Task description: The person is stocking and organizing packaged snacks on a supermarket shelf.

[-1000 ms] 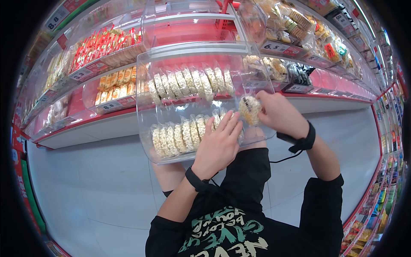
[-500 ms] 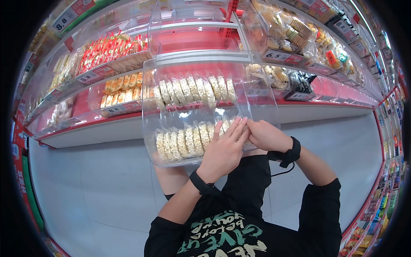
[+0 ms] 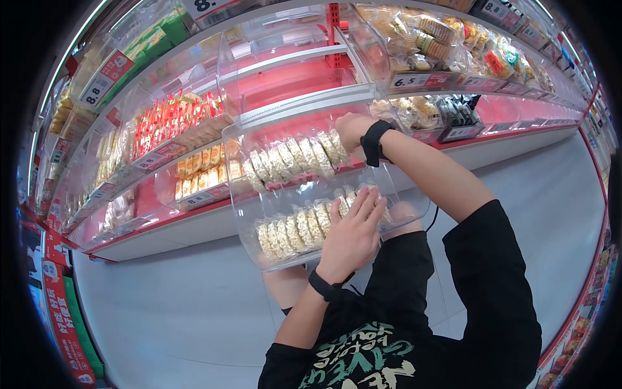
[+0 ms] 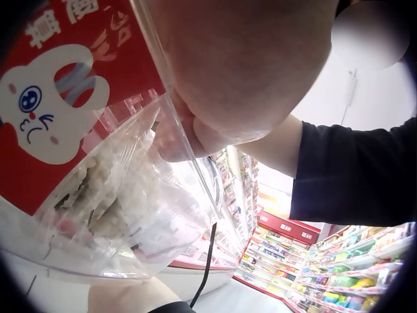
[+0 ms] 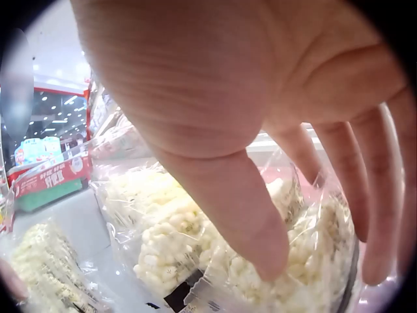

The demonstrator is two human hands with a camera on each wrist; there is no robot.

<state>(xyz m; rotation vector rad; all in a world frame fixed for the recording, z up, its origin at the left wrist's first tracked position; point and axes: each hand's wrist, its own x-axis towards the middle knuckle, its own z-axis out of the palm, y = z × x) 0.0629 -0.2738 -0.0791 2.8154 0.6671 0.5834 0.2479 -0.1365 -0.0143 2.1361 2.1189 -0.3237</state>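
A clear plastic bin (image 3: 247, 220) holds two rows of individually wrapped puffed rice cakes standing on edge. My left hand (image 3: 353, 236) lies over the right end of the near row (image 3: 295, 230), fingers straight. Up at the right end of the far row (image 3: 291, 159) is my right hand (image 3: 355, 131). The right wrist view shows its thumb (image 5: 254, 228) against a wrapped rice cake (image 5: 172, 248), with the fingers hanging fairly straight on the far side. Through the bin's side in the left wrist view, crinkled wrapping (image 4: 124, 189) shows beside a red cartoon label (image 4: 58, 98).
The bin leans out from a shelf, over the person's knees. Red-wrapped snacks (image 3: 172, 126) and orange packs (image 3: 204, 172) fill bins on the left. Bagged pastries (image 3: 421, 39) stand on the right shelf. A black cable (image 3: 433, 218) hangs near the right knee.
A rice cake held by my right hand went to the near row's right end. That hand then moved up to the far row without it. My left hand stays on the near row.
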